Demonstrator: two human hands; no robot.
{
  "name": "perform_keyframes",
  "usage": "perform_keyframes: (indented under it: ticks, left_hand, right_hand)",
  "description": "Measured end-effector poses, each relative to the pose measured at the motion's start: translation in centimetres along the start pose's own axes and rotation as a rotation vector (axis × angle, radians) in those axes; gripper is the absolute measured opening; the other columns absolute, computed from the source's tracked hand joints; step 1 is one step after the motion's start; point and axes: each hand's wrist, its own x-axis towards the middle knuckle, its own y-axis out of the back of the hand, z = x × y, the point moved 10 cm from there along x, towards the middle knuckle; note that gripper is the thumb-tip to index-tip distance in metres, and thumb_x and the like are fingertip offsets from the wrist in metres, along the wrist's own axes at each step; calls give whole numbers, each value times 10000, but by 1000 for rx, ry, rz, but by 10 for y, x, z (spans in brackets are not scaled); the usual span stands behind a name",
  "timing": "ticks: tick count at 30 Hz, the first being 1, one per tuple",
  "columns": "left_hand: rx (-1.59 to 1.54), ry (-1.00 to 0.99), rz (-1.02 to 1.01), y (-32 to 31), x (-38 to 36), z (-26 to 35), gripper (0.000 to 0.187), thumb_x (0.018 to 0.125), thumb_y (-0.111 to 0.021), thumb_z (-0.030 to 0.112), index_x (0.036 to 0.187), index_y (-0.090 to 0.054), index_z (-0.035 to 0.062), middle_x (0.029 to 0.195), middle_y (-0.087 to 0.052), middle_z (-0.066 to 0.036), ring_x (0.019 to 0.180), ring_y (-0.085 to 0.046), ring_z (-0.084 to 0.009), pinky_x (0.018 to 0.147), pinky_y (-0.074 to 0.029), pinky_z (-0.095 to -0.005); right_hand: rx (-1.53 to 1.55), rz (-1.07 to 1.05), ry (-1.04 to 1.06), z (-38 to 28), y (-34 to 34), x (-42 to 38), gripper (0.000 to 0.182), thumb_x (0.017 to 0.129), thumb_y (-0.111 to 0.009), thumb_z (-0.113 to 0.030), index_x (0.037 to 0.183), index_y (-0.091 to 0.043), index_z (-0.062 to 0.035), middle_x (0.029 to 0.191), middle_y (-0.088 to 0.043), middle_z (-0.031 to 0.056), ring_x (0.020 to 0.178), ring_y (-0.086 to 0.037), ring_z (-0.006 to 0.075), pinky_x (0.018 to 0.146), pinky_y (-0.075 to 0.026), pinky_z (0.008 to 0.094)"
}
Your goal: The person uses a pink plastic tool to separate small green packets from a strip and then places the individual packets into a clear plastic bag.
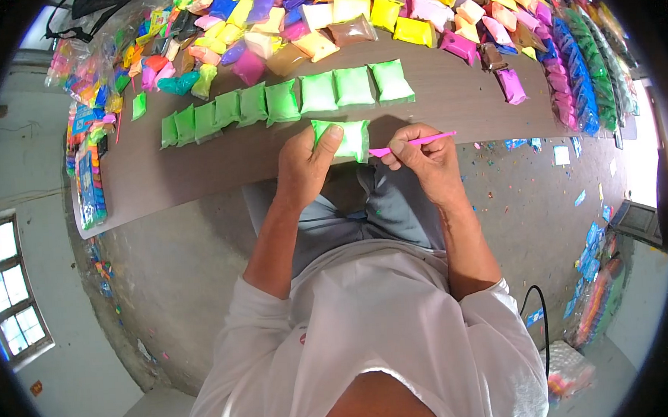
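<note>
Near the table's front edge, my left hand grips a bright green packet, thumb on top. My right hand is closed round a thin pink tool. The tool's left tip lies at the packet's right edge; whether it touches cannot be made out. Beyond my hands, a row of several green packets lies side by side, some overlapping. A small green packet lies apart, left of the row.
Many coloured packets are heaped along the far side of the brown table. Strips of packets hang together at the right end, and packaged goods stand at the left end. Scraps litter the floor.
</note>
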Motion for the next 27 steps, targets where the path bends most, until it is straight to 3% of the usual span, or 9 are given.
perform_keyframes:
  ticks: [6, 16, 20, 22, 25, 27]
  left_hand:
    - [12, 62, -22, 0, -1, -6, 529, 944, -535, 471, 756, -548, -23, 592, -469, -99, 586, -423, -164, 567, -396, -358]
    - [-26, 4, 2, -1, -1, -1, 526, 941, -536, 473, 775, -564, -24, 600, -485, -99, 591, -427, -161, 572, -400, -354]
    - [-1, 7, 10, 1, 1, -12, 541, 930, -557, 475, 723, -525, -24, 591, -463, -131, 579, -422, -168, 559, -398, -372]
    - [30, 10, 13, 1, 1, -15, 548, 924, -568, 473, 700, -508, -23, 587, -453, -142, 571, -417, -173, 550, -396, -379]
    - [86, 7, 23, 0, 1, -13, 552, 912, -592, 462, 666, -485, -20, 575, -444, -163, 541, -404, -210, 530, -388, -391]
    - [153, -25, 63, 1, 0, -1, 538, 894, -618, 444, 642, -493, -15, 546, -466, -187, 493, -446, -297, 515, -388, -416]
  right_hand:
    - [-2, -1, -8, 0, -2, 1, 103, 896, -639, -111, 884, -629, -9, 775, -675, 66, 662, -595, 93, 617, -481, 231]
    - [-44, -13, 13, 0, -5, 1, 80, 891, -631, -91, 884, -630, -11, 788, -674, 58, 688, -593, 94, 629, -475, 228]
    - [-67, 56, 55, 0, -10, -6, 67, 887, -637, -83, 873, -643, -17, 799, -672, 41, 694, -586, 88, 632, -471, 230]
    - [-323, 163, 173, -12, -6, -10, 37, 859, -662, -61, 847, -658, -27, 794, -668, 30, 696, -588, 110, 652, -471, 251]
    - [-451, 240, 316, -22, -4, -12, 30, 810, -695, -39, 814, -665, -37, 767, -660, 40, 679, -593, 167, 674, -470, 288]
    - [-503, 245, 365, -24, -4, -11, 42, 789, -705, -34, 808, -668, -43, 753, -652, 52, 681, -592, 196, 688, -467, 303]
